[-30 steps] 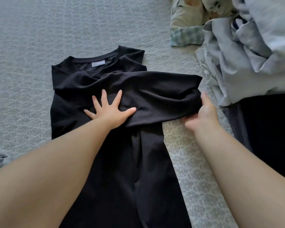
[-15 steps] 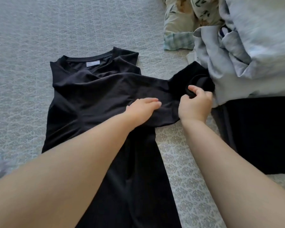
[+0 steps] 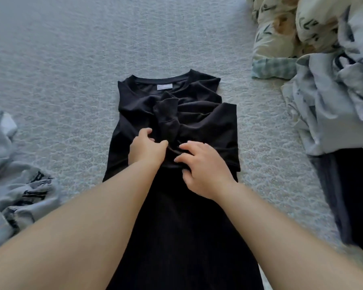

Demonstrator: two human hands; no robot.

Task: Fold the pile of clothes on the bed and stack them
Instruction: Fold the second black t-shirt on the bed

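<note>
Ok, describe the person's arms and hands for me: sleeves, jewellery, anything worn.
Both forearms are bare as far as the picture shows; no sleeve reaches into view. The left hand and the right hand wear no gloves, and no ring, watch or bracelet shows on the fingers or wrists that are visible. The nails look short and unpainted, though the picture is slightly soft.

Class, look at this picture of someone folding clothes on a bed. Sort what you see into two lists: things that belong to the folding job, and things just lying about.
Part of the job:
black shirt
left hand and right hand, both on the shirt
unfolded pale clothes
grey printed garment
dark clothing under that pile

Just lying about:
floral pillow
bed cover
</note>
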